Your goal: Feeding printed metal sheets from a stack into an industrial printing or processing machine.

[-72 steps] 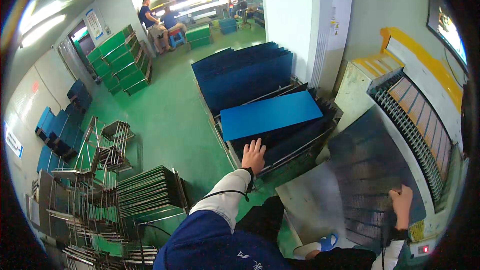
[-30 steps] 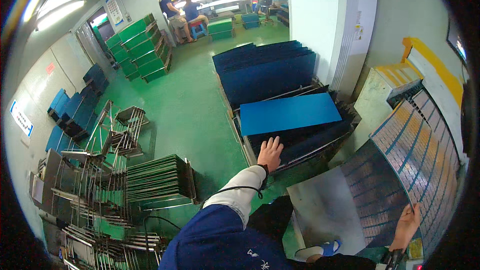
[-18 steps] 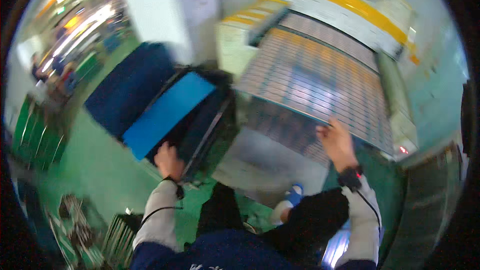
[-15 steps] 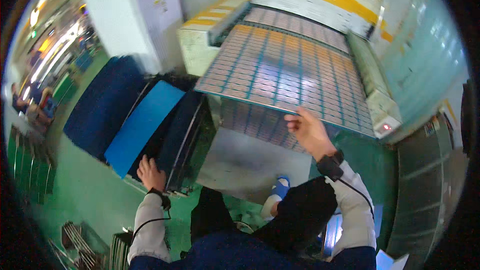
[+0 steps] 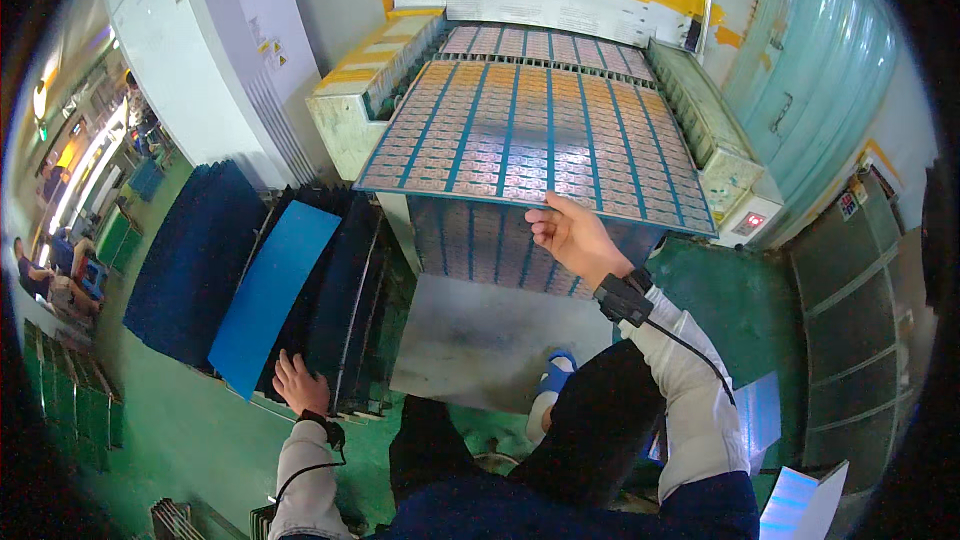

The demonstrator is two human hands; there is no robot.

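A large circuit board panel [image 5: 495, 145], patterned in pinkish rows between teal strips, slopes out of a conveyor machine in front of me. My right hand [image 5: 575, 237] is at the middle of its near edge, thumb and forefinger pinched on the rim and the other fingers curled. On the left, my left hand [image 5: 300, 383] has its fingers spread, holding nothing. It lies against the near side of a black slotted rack [image 5: 350, 270], beside the lower end of a bright blue sheet [image 5: 275, 290] leaning there.
A pale metal plate [image 5: 490, 340] lies below the panel, near my blue-and-white shoe [image 5: 553, 375]. Right of the panel is a machine side rail [image 5: 705, 120] with a red-lit display [image 5: 749, 223]. Grey framed panels [image 5: 850, 330] stand far right. Seated people [image 5: 65, 265] are far left.
My view has shifted, so the machine and panel sit further left in the picture. Both hands keep their places: right at the panel's near edge, left by the rack.
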